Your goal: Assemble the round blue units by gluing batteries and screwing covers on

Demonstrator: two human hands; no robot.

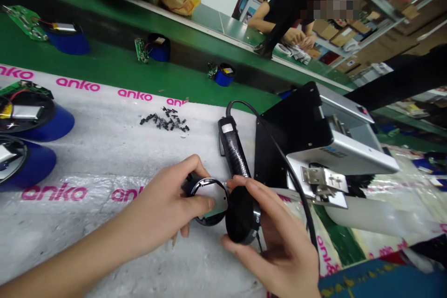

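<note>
My left hand (174,202) is closed around a dark round housing, with the thumb on the pale green plate (206,196) inside its rim. My right hand (279,233) grips a round black cap (239,216) with small white lettering on its side, fingers above and thumb below. Cap and housing are side by side, their edges close together; whether they touch I cannot tell. Just beyond the cap lies a black corded electric screwdriver (234,146). A loose pile of small black parts (165,120) sits farther off on the white wrapped mat (104,146).
At the left stand two blue housings (61,118) (40,163) with batteries. Several more, including a blue housing (70,39), line the green belt (115,72). A black and silver machine (349,149) occupies the right. Across the bench, a person's hands (300,38) hold something pale.
</note>
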